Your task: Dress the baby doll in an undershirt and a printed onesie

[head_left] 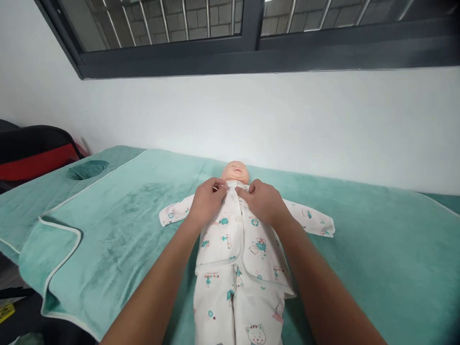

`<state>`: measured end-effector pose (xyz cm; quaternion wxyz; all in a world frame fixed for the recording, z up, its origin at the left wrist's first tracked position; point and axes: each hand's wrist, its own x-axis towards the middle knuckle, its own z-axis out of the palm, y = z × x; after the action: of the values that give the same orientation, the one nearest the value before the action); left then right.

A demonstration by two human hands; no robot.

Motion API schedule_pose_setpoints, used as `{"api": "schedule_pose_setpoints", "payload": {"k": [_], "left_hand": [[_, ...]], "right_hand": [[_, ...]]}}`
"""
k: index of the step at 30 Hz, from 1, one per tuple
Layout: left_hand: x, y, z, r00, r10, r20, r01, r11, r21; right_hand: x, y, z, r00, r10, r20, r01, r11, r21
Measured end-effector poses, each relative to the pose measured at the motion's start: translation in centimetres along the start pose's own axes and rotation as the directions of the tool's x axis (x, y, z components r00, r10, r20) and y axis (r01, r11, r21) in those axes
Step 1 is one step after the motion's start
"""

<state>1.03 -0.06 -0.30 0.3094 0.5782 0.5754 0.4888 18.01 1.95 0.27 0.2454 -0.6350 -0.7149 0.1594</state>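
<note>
A baby doll lies on its back with its head toward the wall. It wears a white printed baby jacket and matching trousers; both sleeves stretch out sideways. At the neckline, my left hand pinches the jacket fabric on the left side, fingers closed. My right hand is closed on the jacket collar on the right side, thumb pointing toward the middle. The jacket's front edges meet along the chest and part slightly at the hem.
A green plush cover spreads under the doll, its pale-edged corner folded at left. A round hole shows in the bed at left. A black and red bag sits at the far left. Behind are a white wall and a dark window frame.
</note>
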Motion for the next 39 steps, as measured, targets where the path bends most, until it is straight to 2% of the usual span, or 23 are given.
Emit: {"api": "schedule_pose_setpoints", "payload": {"k": [3,6,9,11,13,16,20,26,30,34,39], "left_hand": [[1.9,0.2,1.1,0.996,0.040,0.078,-0.055,0.979,0.197],[3.2,0.7,2.0,0.990,0.000,0.138,-0.039,0.959,0.280],[3.7,0.6,2.4,0.991,0.011,0.133,-0.053,0.948,0.314],[3.8,0.2,2.5,0.994,0.067,0.088,-0.087,0.962,0.258],[3.7,-0.1,2.3,0.993,0.102,0.051,-0.108,0.985,0.135],[3.4,-0.3,1.9,0.996,0.060,0.072,-0.054,0.995,-0.089],[3.0,-0.2,1.5,0.990,-0.020,0.137,0.059,0.957,-0.284],[3.1,-0.4,1.3,0.977,-0.050,0.208,0.112,0.947,-0.301],[3.7,-0.8,1.6,0.972,-0.057,0.229,0.142,0.915,-0.377],[4.0,-1.0,2.0,0.969,-0.100,0.224,0.192,0.879,-0.436],[3.9,-1.0,2.0,0.968,-0.104,0.227,0.199,0.869,-0.452]], "right_hand": [[0.1,-0.4,0.1,0.999,-0.034,0.012,0.035,0.996,-0.085],[0.3,-0.2,0.2,0.999,-0.038,0.000,0.038,0.992,-0.118],[0.8,0.3,0.2,0.999,-0.030,-0.015,0.030,1.000,0.008],[1.3,0.6,0.3,1.000,-0.001,-0.026,0.006,0.983,0.186],[1.8,0.6,0.4,0.997,0.039,-0.061,-0.014,0.928,0.371],[2.3,-0.2,0.9,0.989,0.089,-0.116,-0.012,0.843,0.538],[2.2,-1.1,1.6,0.991,0.118,-0.069,-0.055,0.803,0.594],[2.0,0.1,2.0,0.996,0.090,0.005,-0.067,0.707,0.704],[2.2,0.6,2.2,0.996,0.074,0.051,-0.086,0.643,0.761],[2.2,0.6,2.2,0.996,0.075,0.055,-0.090,0.648,0.757],[2.2,0.4,1.9,0.994,0.085,0.073,-0.111,0.673,0.731]]}}
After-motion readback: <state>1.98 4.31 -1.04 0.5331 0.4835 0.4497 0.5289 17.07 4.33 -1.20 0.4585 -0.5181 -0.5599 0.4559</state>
